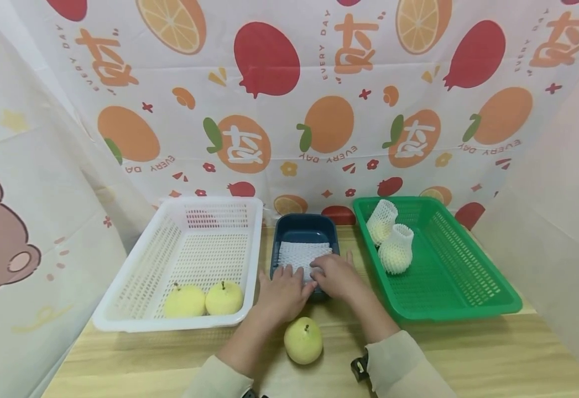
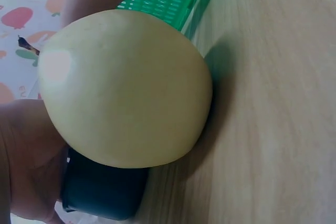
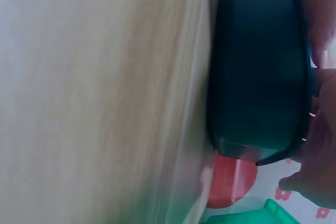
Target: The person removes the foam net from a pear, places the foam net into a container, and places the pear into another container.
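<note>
White foam net sleeves [image 1: 299,253] lie flat in a small dark blue box [image 1: 305,221]. My left hand [image 1: 284,293] reaches over the box's near side, its extended fingers resting on the netting. From the right, my right hand [image 1: 338,276] touches the netting with bent fingertips; I cannot tell whether they pinch it. The two hands nearly meet over the near rim. On the table just in front of the box, between my forearms, stands a yellow pear [image 1: 303,341], stem up. It fills much of the left wrist view. The right wrist view shows the box's outer wall [image 3: 257,72].
To the left is a white basket [image 1: 254,243] with two yellow pears [image 1: 184,301] at its near end. On the right, a green basket [image 1: 468,312] holds two pears in foam nets [image 1: 395,251] along its left side. A fruit-print cloth [image 1: 279,138] hangs behind.
</note>
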Tool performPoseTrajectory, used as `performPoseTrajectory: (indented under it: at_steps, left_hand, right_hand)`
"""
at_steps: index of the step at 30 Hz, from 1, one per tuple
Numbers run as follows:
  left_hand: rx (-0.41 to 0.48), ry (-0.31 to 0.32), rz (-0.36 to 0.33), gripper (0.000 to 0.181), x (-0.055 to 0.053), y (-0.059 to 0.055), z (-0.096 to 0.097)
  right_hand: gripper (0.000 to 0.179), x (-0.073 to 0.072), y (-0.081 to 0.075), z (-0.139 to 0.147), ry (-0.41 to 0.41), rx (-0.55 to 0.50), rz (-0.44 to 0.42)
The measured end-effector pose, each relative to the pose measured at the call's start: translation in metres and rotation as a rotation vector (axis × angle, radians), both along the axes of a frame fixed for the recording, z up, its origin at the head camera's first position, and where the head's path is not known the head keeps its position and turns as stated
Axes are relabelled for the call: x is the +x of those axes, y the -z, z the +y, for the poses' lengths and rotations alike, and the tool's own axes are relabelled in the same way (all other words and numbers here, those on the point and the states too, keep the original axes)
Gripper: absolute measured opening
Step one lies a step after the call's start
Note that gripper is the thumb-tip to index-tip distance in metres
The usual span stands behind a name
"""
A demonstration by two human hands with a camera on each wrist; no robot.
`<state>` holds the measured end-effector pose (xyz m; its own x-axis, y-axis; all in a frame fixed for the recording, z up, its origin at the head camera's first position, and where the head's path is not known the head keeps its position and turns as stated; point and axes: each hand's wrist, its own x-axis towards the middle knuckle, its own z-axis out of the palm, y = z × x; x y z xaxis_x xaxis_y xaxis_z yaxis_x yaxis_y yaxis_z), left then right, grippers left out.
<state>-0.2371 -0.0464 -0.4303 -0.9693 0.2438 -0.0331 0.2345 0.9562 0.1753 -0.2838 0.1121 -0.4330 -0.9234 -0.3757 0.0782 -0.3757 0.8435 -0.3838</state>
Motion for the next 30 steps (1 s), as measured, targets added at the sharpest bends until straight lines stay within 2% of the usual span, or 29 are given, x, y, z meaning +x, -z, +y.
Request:
performPoseTrajectory:
  at_steps: [5,10,17,21,26,30]
  left_hand:
    - [0.009,0.01,0.074,0.068,0.002,-0.001,-0.003]
    - [0.043,0.034,0.099,0.067,0.008,-0.001,-0.004]
    - [0.101,0.083,0.155,0.054,0.017,-0.001,-0.01]
    - [0.167,0.104,0.185,0.049,0.019,0.0,-0.012]
    - [0.196,0.138,0.181,0.048,0.019,0.003,-0.013]
    - [0.246,0.155,0.193,0.044,0.019,0.001,-0.015]
  right_hand:
    - [0.026,0.008,-0.004,0.005,-0.035,-0.041,0.094]
    - [0.024,0.017,-0.003,0.011,-0.078,-0.133,0.182]
    - [0.017,0.037,-0.011,0.015,-0.092,-0.295,0.176]
    - [0.009,0.046,-0.021,0.018,-0.183,-0.329,0.103]
    - [0.009,0.058,-0.037,0.023,-0.346,-0.356,-0.105]
    - [0.018,0.064,-0.043,0.023,-0.449,-0.374,-0.254]
